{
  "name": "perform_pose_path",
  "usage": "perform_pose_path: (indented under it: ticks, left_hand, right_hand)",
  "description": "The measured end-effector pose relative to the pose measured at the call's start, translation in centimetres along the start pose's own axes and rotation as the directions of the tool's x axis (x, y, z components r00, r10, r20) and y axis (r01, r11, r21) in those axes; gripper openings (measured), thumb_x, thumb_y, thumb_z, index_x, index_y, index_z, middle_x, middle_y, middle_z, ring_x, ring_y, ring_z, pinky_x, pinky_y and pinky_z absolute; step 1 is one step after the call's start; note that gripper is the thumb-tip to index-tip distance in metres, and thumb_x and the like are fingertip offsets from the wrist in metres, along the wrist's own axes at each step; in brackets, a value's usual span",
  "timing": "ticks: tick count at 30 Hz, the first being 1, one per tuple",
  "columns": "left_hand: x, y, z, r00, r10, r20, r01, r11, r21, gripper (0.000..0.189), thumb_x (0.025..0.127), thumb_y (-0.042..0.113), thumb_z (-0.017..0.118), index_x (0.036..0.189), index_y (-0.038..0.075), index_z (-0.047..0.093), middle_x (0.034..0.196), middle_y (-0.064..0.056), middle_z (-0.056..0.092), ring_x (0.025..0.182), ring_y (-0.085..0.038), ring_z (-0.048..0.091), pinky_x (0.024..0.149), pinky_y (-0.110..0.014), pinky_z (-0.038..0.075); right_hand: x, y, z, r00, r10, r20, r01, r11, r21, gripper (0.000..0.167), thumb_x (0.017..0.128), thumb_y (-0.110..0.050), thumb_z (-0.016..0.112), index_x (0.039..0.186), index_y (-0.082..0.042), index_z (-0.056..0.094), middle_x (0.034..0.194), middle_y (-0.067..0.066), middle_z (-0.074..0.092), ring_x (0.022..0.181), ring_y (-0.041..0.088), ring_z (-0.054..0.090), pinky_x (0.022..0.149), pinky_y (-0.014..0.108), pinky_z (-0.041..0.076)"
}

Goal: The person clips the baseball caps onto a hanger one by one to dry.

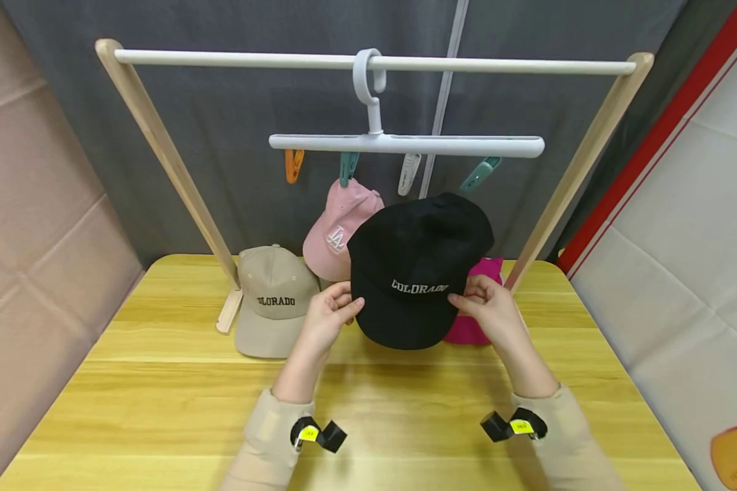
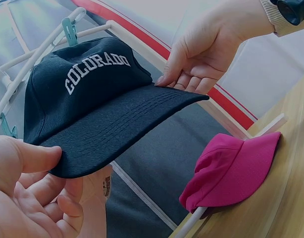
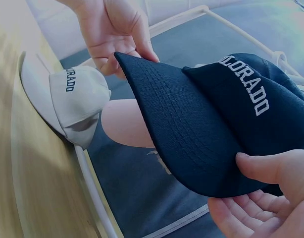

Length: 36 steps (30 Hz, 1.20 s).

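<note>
Thumb on top and fingers curled beneath, the left hand [image 1: 331, 310] pinches the left edge of the brim of a black cap [image 1: 411, 239]; across from it, the right hand [image 1: 490, 305] pinches the right edge the same way. Between the 2 hands the black cap is held up off the wooden table [image 1: 368, 436], its brim toward the beige sleeves [image 1: 264, 443], COLORADO in white letters across its front.

From where I stand, at far left is the slanting left post [image 1: 175, 164], and just beside its foot a beige cap [image 1: 276, 273] rests on the table, also lettered COLORADO. A white rod [image 1: 252, 60] runs overhead, with a white hanger [image 1: 405, 144] hooked on it and 4 clips below: an orange clip [image 1: 293, 166]; a left teal clip [image 1: 349, 168], its lower end meeting the top of a pink cap [image 1: 334, 235] that the black cap partly covers; a white clip [image 1: 409, 174]; and a tilted right teal clip [image 1: 481, 174], close by the black crown, though I can't tell whether they touch. Farther right, a magenta cap [image 2: 228, 168] sits on the table, near the right post [image 1: 580, 170].
</note>
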<state>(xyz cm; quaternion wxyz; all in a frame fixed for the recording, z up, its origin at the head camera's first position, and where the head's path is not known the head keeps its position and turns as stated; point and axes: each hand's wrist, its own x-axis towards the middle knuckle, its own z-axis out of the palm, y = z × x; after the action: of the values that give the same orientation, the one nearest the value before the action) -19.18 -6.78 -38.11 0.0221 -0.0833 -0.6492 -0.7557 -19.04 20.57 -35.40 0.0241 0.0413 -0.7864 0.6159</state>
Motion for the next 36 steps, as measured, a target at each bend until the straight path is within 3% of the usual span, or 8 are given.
perform_pose_path:
  ticks: [11,22,31,36]
  left_hand:
    - [-0.1,-0.3,0.0,1.000,-0.011,-0.020,0.010,0.999,-0.040,0.022,0.087,-0.007,0.062,0.108,-0.011,0.060,0.080,-0.001,0.067,0.063,-0.011,0.052,0.059,-0.023,0.039]
    - [0.0,-0.6,0.2,0.999,-0.017,-0.033,0.014,0.996,-0.086,0.020,0.087,-0.008,0.061,0.107,-0.012,0.059,0.080,0.000,0.067,0.065,-0.010,0.054,0.059,-0.023,0.040]
    - [-0.1,-0.5,0.2,0.999,-0.012,-0.032,0.009,0.996,-0.091,0.022,0.087,-0.009,0.060,0.108,-0.013,0.058,0.079,0.000,0.066,0.065,-0.010,0.055,0.060,-0.022,0.041]
    - [-0.2,-0.6,0.3,0.999,-0.015,-0.038,0.011,0.996,-0.090,0.022,0.087,-0.009,0.060,0.108,-0.013,0.058,0.079,0.000,0.066,0.065,-0.010,0.055,0.060,-0.022,0.041]
  right_hand:
    - [0.2,-0.4,-0.4,0.999,-0.022,0.024,0.024,0.995,-0.100,0.026,0.091,-0.011,0.067,0.100,0.008,0.051,0.086,0.013,0.062,0.073,0.013,0.066,0.072,0.024,0.054]
    - [0.4,-2.0,-1.4,0.998,-0.055,0.032,0.061,0.974,-0.219,0.028,0.095,-0.013,0.060,0.112,0.010,0.056,0.093,0.021,0.064,0.082,0.034,0.065,0.069,0.026,0.054]
    - [0.1,-3.6,-1.7,0.990,-0.112,-0.083,0.091,0.971,-0.222,0.035,0.097,-0.016,0.057,0.121,0.009,0.054,0.109,0.025,0.060,0.077,0.005,0.061,0.073,0.026,0.054]
    - [-0.3,-4.7,-1.4,0.964,-0.189,-0.187,0.152,0.969,-0.196,0.034,0.096,-0.018,0.058,0.120,0.006,0.057,0.109,0.016,0.060,0.082,0.008,0.059,0.073,0.019,0.051]
